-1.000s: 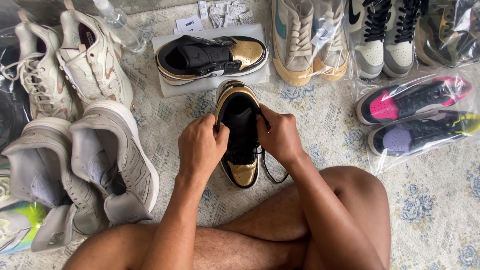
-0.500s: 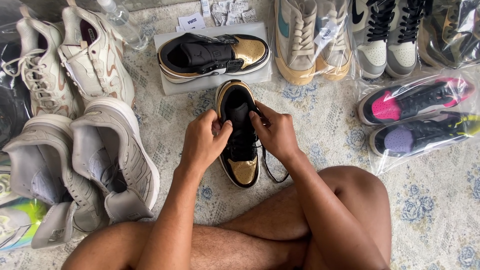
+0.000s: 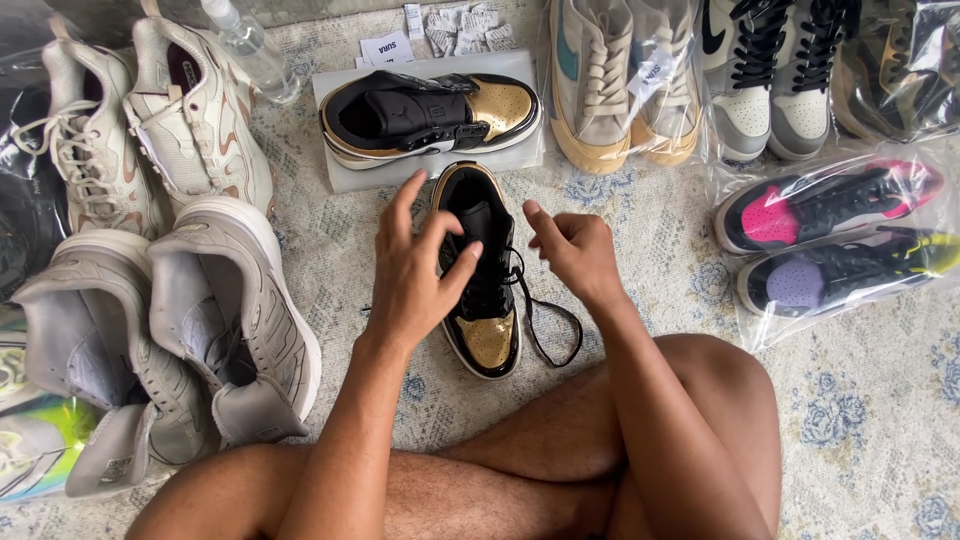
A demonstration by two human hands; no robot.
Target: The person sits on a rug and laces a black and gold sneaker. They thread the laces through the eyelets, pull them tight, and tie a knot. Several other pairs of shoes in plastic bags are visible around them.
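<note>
A black and gold sneaker (image 3: 487, 340) lies on the patterned rug (image 3: 650, 230) in front of my crossed legs, toe toward me, with a black lace (image 3: 548, 335) trailing off its right side. My left hand (image 3: 415, 270) hovers over the shoe's left side with fingers spread, holding nothing. My right hand (image 3: 572, 250) is just right of the shoe's opening, fingers loosely bent and apart, with nothing visibly in it. The matching sneaker (image 3: 430, 115) lies on its side on a white box lid (image 3: 350, 170) just beyond.
Grey sneakers (image 3: 190, 320) and white ones (image 3: 140, 140) fill the left side. Beige shoes (image 3: 620, 80) and black-and-white high-tops (image 3: 770, 70) line the back. Bagged black sneakers (image 3: 830, 240) lie right. A clear bottle (image 3: 245, 45) and paper tags (image 3: 385, 47) sit at the back.
Both hands have let go of the sneaker's tongue and laces and lifted apart. The left hand's fingers have spread open.
</note>
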